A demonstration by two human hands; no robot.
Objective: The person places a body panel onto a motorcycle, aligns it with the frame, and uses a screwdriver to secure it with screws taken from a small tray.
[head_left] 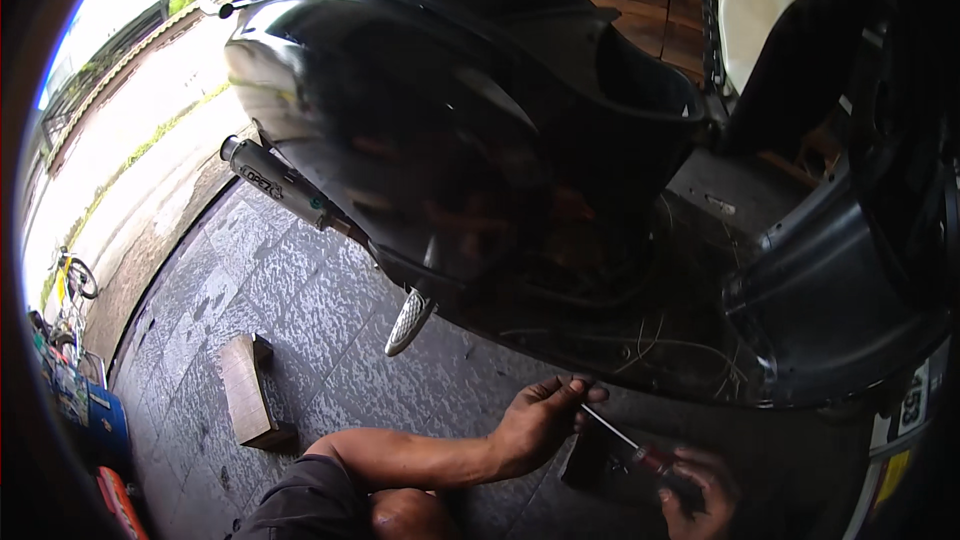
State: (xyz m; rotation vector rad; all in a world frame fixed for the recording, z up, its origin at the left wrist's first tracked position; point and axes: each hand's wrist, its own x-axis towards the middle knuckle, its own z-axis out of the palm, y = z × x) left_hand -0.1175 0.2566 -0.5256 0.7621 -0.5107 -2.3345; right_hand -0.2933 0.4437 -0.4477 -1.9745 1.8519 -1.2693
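My right hand (706,496) is wrapped round the dark red handle of a screwdriver (612,428), low on the right of the view. Its thin metal shaft slants up and left towards my left hand (540,424). There the left thumb and fingers pinch together beside the screwdriver's tip; whatever lies between them is too small to make out. Both hands are just below the lower edge of a black motor scooter (400,110). Its dark floorboard (580,348) runs right above my left fingertips.
A silver footpeg (410,324) juts from the scooter, and an exhaust muffler (285,186) sticks out at its rear. On the grey tiled floor (330,340) stands a low wooden stool (245,395). A blue container (106,418) and a bicycle (76,278) are at far left.
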